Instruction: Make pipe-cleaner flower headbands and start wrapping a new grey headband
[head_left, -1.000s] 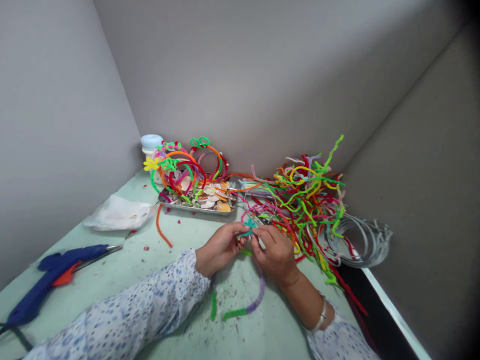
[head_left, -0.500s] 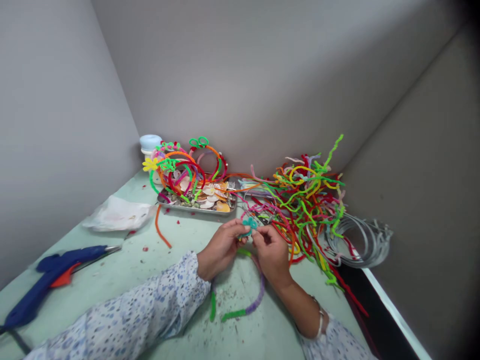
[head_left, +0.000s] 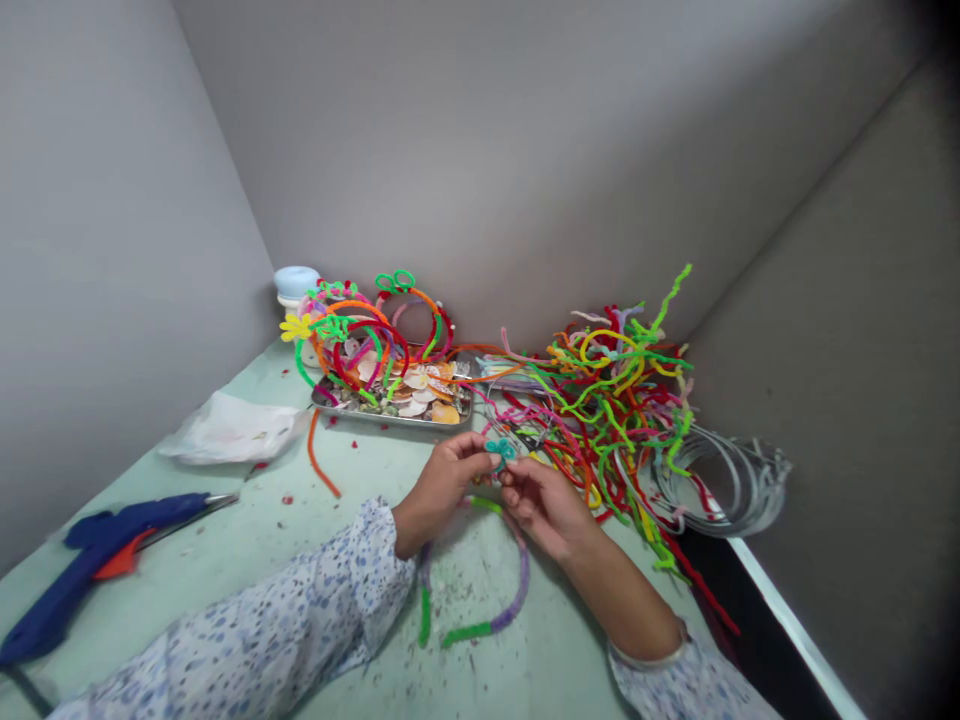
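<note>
A small teal pipe-cleaner flower [head_left: 500, 452] is pinched between my two hands above the table. My left hand [head_left: 444, 490] grips its left side with thumb and fingers. My right hand [head_left: 547, 503] is closed at its lower right edge, fingertips pressed together there. Just below the hands, a headband [head_left: 517, 598] wrapped in green, purple and pink pipe cleaner lies on the table, its top partly hidden by my hands.
A metal tray [head_left: 390, 417] holds shell-like pieces, with several colourful headbands [head_left: 375, 330] on it. Heaped pipe cleaners [head_left: 622, 380] lie at right beside bare hoops [head_left: 739, 485]. A blue glue gun [head_left: 112, 545] and a plastic bag [head_left: 232, 430] lie left.
My right hand has turned and its fingers have shifted at the flower's lower edge. The teal flower has tilted slightly between my hands. The headband below has stayed put.
</note>
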